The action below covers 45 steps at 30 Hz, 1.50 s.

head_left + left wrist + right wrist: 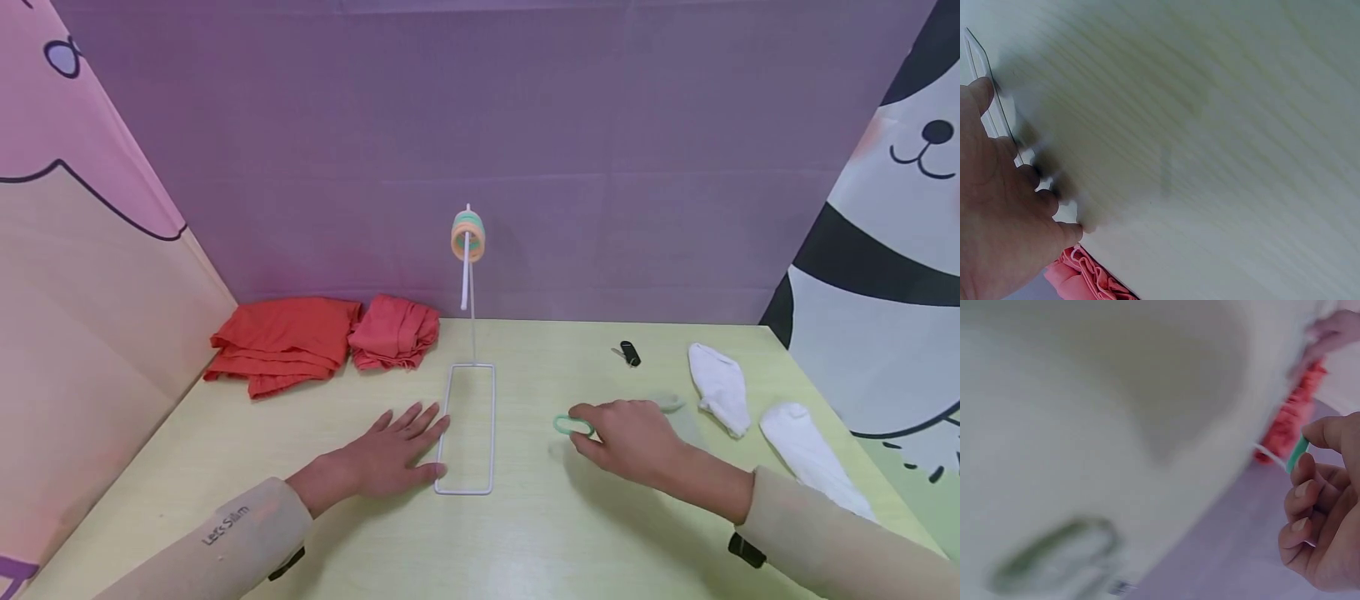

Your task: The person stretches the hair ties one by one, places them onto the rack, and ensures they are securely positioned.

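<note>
A white wire stand [492,433] has a flat rectangular base, a thin upright and an arm at the top. Several peach and green rings [468,237] hang on that arm. My left hand [397,452] rests at the left side of the base, fingers spread, fingertips and thumb at the wire; the left wrist view shows this hand [1007,187] too. To the right of the stand, my right hand [633,440] pinches a green ring [573,426] between thumb and forefinger, above the table. In the right wrist view the ring [1298,454] appears edge-on.
Two folded red cloths [288,342] lie at the back left. At the right are a white sock [720,389], another white sock [813,454] and a small black key fob [630,353]. Something pale green [667,402] is partly hidden behind my right hand. A purple curtain [600,167] hangs behind.
</note>
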Each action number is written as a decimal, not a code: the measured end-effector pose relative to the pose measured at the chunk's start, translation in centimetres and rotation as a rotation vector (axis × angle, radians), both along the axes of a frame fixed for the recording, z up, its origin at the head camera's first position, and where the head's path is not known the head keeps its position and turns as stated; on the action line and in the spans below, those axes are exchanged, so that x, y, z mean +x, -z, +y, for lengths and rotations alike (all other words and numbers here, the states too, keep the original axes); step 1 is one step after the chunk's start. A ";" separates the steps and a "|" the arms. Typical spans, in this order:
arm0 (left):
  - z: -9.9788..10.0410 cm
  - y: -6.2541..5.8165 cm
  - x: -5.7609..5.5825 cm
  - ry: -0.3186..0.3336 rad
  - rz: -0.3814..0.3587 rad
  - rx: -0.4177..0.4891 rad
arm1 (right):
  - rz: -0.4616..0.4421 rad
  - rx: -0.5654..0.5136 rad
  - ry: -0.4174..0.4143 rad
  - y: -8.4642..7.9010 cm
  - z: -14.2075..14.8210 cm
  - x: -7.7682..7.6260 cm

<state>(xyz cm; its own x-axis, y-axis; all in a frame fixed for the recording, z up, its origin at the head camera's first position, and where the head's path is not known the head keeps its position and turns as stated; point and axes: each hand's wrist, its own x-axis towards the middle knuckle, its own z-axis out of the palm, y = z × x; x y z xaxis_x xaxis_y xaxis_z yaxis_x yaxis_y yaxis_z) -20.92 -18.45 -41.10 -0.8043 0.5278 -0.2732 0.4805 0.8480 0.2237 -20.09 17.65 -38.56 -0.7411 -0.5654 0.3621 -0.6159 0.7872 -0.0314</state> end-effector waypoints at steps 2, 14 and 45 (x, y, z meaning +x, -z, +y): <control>0.0 0.0 -0.1 0.002 0.004 -0.001 | 0.091 -0.051 -0.045 -1.5 -0.6 0.1; -0.1 0.0 -0.1 0.013 0.016 0.010 | 0.523 -0.276 -0.305 -11.8 -5.3 2.2; -0.2 0.3 -0.1 0.004 0.008 0.015 | 0.843 -0.213 -0.192 -14.3 -10.6 -5.5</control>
<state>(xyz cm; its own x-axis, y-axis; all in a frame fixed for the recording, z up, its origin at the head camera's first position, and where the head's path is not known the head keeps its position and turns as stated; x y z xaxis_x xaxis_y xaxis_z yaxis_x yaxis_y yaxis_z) -21.00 -18.62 -41.43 -0.8043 0.5351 -0.2585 0.4859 0.8426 0.2322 -25.59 7.06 -24.27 -0.0804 -0.5105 0.8561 -0.6212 0.6974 0.3575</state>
